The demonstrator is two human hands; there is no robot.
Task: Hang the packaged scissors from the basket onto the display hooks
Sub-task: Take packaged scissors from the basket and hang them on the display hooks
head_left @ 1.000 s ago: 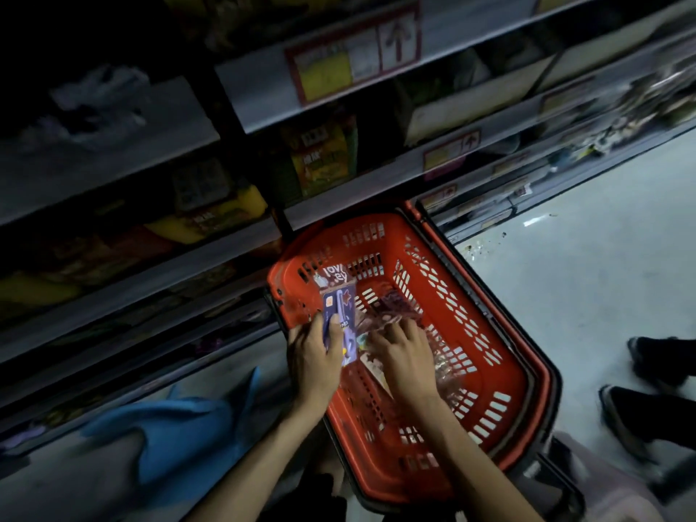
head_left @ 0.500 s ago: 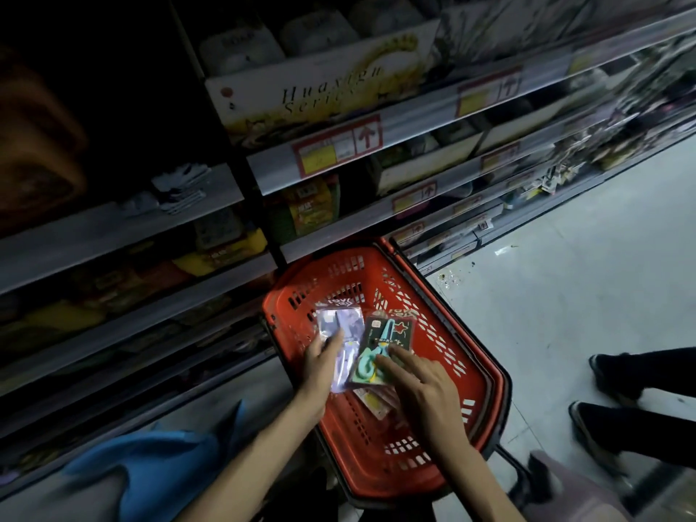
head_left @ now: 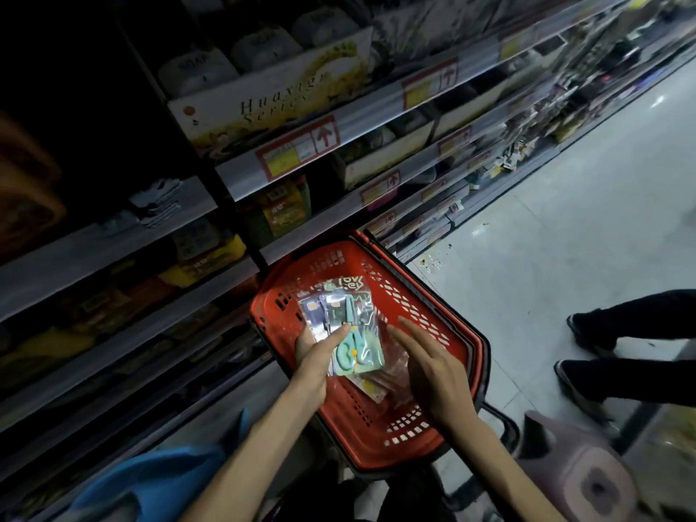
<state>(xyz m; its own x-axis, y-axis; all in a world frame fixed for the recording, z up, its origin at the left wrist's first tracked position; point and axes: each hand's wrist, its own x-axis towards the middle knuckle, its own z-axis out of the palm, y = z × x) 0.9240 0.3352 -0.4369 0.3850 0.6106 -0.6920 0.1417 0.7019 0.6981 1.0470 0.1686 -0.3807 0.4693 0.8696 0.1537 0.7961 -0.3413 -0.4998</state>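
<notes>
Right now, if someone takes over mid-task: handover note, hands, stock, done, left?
Left grip: holds a fanned bunch of scissors packs above the red basket, thumb across the front.
Right grip: open, fingers straight, over the loose packs lying in the basket.
Done: several packs gathered; none seen hung.
Left: find the display hooks (not made out in this dark view), hang the bunch, then the rest.

Red basket (head_left: pixel 450 346), loose packets (head_left: pixel 376 388) on its bottom, pale floor (head_left: pixel 565 239) beside it, stocked shelves (head_left: pixel 241 175) behind.
</notes>
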